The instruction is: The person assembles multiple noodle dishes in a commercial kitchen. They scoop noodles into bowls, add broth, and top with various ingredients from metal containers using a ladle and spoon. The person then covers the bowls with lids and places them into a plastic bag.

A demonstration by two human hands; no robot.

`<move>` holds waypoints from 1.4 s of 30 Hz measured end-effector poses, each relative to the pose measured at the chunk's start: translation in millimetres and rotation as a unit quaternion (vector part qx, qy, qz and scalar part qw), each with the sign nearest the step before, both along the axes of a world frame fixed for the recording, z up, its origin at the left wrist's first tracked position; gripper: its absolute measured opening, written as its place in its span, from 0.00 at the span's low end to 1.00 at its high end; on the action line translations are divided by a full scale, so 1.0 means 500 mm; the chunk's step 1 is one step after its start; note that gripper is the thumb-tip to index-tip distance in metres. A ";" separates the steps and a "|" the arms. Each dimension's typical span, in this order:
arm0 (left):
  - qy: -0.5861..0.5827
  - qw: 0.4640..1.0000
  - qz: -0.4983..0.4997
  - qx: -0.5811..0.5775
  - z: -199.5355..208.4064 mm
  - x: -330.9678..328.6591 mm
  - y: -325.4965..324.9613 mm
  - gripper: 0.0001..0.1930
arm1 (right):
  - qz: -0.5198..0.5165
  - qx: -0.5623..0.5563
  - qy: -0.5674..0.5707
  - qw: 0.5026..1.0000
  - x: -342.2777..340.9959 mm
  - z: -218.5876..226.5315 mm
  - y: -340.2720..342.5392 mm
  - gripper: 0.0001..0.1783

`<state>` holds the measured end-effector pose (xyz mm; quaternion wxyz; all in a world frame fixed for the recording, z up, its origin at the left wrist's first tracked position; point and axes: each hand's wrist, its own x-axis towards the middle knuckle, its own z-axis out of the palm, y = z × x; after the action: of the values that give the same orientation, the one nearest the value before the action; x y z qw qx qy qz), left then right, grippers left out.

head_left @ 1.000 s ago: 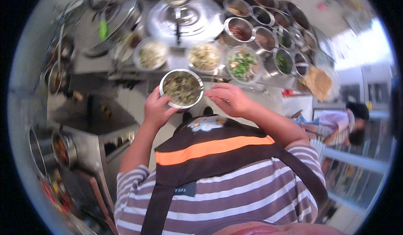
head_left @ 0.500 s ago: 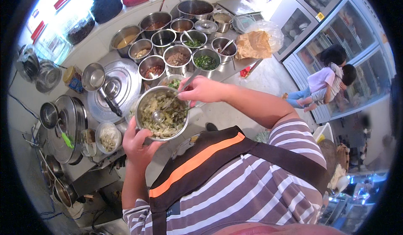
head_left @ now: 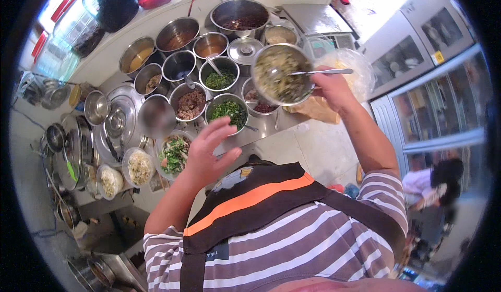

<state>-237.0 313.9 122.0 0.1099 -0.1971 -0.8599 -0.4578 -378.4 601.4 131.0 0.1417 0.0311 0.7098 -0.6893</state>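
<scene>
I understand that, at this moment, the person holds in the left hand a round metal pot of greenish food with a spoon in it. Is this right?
Not quite: the head view shows the right hand holding the round metal pot of greenish food with a spoon in it, not the left hand.

Silver pot (head_left: 258, 67), olive-green chopped food (head_left: 287, 87)

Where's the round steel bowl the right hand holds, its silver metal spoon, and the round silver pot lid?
Round steel bowl (head_left: 257, 79): head view, left inner wall.
Silver metal spoon (head_left: 334, 71): head view, handle.
Round silver pot lid (head_left: 245, 50): head view, near its middle.
</scene>
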 end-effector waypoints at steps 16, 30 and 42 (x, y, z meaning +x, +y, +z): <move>-0.390 0.911 0.037 0.133 -0.094 0.108 0.022 0.16 | -0.019 0.022 -0.057 0.998 -0.239 -0.259 0.049 0.08; -0.380 0.912 0.074 0.133 -0.089 0.169 0.013 0.21 | 0.137 0.159 -0.101 0.973 -0.195 -0.188 0.055 0.11; -0.393 0.905 0.132 0.096 -0.068 0.198 0.021 0.17 | 0.294 0.486 0.383 0.728 -0.397 -0.248 -0.275 0.15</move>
<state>-138.2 324.7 87.7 -0.1592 0.1260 -0.8034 -0.5597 -577.0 463.9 6.8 0.0189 -0.3813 0.9155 -0.1272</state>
